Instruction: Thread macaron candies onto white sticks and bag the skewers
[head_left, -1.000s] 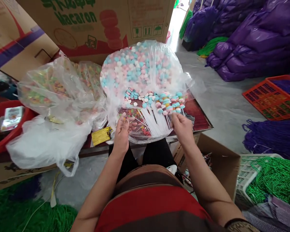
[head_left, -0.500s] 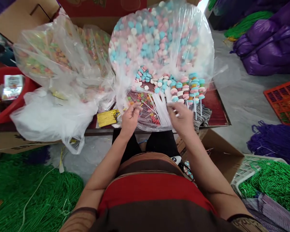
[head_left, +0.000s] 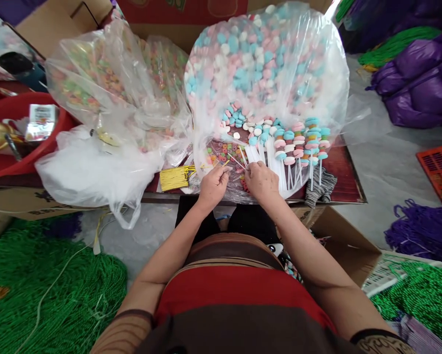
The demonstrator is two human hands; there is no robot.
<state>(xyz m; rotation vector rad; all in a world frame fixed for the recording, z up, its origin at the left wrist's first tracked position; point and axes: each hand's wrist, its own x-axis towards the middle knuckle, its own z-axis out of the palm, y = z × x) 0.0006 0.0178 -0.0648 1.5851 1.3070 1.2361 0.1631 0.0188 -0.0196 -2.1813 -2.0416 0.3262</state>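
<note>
Reaching forward, left hand point(head_left: 214, 186) pinching a yellow tie point(head_left: 226, 162), right hand point(head_left: 262, 181) curled, apart, grip unclear.

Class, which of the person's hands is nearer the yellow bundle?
Left. The left hand is just right of the yellow bundle; the right hand is farther right, by the white sticks.

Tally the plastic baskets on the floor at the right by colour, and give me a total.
Orange basket: 1
White basket: 1
Total: 2
</note>
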